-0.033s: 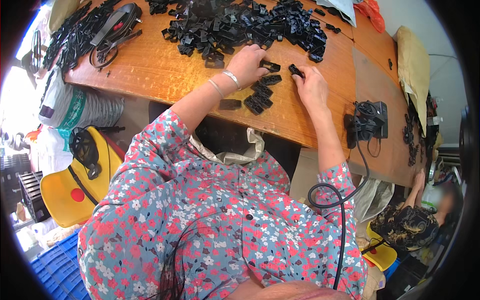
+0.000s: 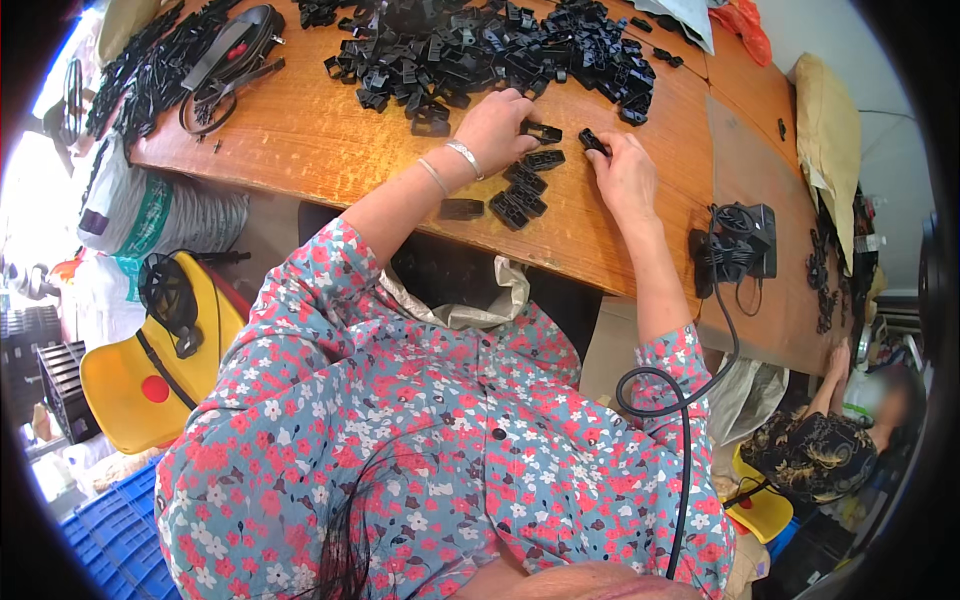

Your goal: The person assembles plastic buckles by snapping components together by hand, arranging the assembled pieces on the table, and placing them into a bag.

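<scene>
- left hand [image 2: 492, 132] pinches one part [image 2: 546, 129] at the wooden table [image 2: 330, 130]
- right hand [image 2: 626, 175] grips another part [image 2: 590, 138], near the black heap [image 2: 480, 50]
- yellow chair [image 2: 115, 400] left, near white sack [image 2: 212, 222]
- co-worker [image 2: 815, 455] right

A wooden table [image 2: 310, 120] bears heaped black parts [image 2: 440, 50], a pouch [image 2: 240, 50], bundled cable [image 2: 735, 255]

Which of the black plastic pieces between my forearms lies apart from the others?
The leftmost black piece there: a gap separates it from the clustered black pieces to its right.
</scene>
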The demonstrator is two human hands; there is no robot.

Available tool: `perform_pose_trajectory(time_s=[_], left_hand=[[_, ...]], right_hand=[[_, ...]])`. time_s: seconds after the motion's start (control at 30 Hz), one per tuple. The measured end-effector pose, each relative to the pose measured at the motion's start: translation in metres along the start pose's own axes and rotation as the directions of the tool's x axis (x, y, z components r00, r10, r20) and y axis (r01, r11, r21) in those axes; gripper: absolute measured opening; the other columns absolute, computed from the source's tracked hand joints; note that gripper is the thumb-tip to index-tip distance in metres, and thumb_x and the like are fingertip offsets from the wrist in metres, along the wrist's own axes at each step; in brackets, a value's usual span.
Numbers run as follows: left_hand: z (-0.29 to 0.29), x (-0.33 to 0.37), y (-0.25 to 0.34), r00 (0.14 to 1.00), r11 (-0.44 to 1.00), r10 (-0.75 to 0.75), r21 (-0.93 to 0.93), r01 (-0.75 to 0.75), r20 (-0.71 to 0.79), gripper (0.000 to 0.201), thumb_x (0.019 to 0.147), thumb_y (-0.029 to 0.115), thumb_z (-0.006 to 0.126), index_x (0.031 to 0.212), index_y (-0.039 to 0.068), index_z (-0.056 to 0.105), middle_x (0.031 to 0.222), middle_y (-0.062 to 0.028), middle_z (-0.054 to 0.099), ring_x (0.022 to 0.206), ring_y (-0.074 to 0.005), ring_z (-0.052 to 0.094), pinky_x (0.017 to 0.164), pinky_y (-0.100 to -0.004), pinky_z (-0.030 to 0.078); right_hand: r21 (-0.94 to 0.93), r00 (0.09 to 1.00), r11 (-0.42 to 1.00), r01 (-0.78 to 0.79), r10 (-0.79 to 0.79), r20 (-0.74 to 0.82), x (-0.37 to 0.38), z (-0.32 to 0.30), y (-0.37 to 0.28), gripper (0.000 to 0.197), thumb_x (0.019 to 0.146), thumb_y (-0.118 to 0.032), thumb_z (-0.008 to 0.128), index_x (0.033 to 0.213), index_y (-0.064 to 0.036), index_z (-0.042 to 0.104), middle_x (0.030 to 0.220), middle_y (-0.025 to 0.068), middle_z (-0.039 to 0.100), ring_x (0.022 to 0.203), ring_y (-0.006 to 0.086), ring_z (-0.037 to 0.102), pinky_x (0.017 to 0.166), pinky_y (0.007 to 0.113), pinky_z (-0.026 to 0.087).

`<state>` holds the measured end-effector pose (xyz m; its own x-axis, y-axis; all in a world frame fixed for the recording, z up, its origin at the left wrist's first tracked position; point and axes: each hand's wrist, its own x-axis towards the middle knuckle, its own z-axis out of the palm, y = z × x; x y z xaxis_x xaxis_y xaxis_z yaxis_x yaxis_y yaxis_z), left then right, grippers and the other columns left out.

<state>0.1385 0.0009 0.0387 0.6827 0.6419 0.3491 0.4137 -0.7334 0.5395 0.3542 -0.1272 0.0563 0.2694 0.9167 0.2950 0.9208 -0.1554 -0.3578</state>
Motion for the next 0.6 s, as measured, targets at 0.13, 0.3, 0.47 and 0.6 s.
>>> perform_pose_trajectory(time_s=[0.13,0.3,0.47,0.6], left_hand=[[-0.005,-0.002,-0.003,1.000,0.999,-0.022,-0.032,0.022,0.008,0.031,0.084,0.020,0.084,0.111,0.007,0.076,0.108,-0.0119,0.068,0.105,-0.0340,0.066,0.094,-0.0437,0.055],[-0.005,-0.003,-0.005,0.999,0.999,-0.033,-0.027,0.033,-0.009,0.032,0.083,0.020,0.085,0.110,0.006,0.076,0.106,-0.0116,0.068,0.101,-0.0335,0.067,0.092,-0.0434,0.056],[-0.008,-0.004,-0.003,1.000,0.997,-0.009,-0.076,0.009,0.003,0.030,0.086,0.021,0.083,0.111,0.006,0.077,0.104,-0.0120,0.071,0.098,-0.0300,0.070,0.088,-0.0404,0.057],[-0.022,-0.001,0.000,0.977,0.948,-0.185,-0.243,0.207,0.111,0.026,0.093,0.028,0.080,0.102,0.004,0.079,0.096,-0.0127,0.079,0.086,-0.0239,0.075,0.081,-0.0365,0.059]], right_hand=[[0.148,1.000,0.989,-0.007,0.011,-0.026,0.005,-0.004,-0.031,0.021,0.092,-0.014,0.079,0.112,-0.0074,0.077,0.103,0.0130,0.071,0.094,0.0359,0.072,0.081,0.044,0.058],[0.159,0.955,0.943,0.292,-0.279,-0.101,0.015,0.013,-0.053,0.022,0.089,-0.008,0.079,0.110,-0.0078,0.078,0.101,0.0116,0.069,0.090,0.0346,0.071,0.079,0.043,0.058],[0.087,0.935,0.931,0.354,-0.353,-0.028,0.017,0.013,-0.050,0.021,0.089,-0.008,0.078,0.110,-0.0075,0.079,0.100,0.0107,0.067,0.090,0.0335,0.071,0.078,0.043,0.059],[0.018,0.934,0.934,0.357,-0.357,0.016,0.011,0.008,-0.054,0.019,0.091,-0.010,0.075,0.110,-0.0072,0.080,0.102,0.0105,0.067,0.094,0.0338,0.071,0.080,0.044,0.059]])
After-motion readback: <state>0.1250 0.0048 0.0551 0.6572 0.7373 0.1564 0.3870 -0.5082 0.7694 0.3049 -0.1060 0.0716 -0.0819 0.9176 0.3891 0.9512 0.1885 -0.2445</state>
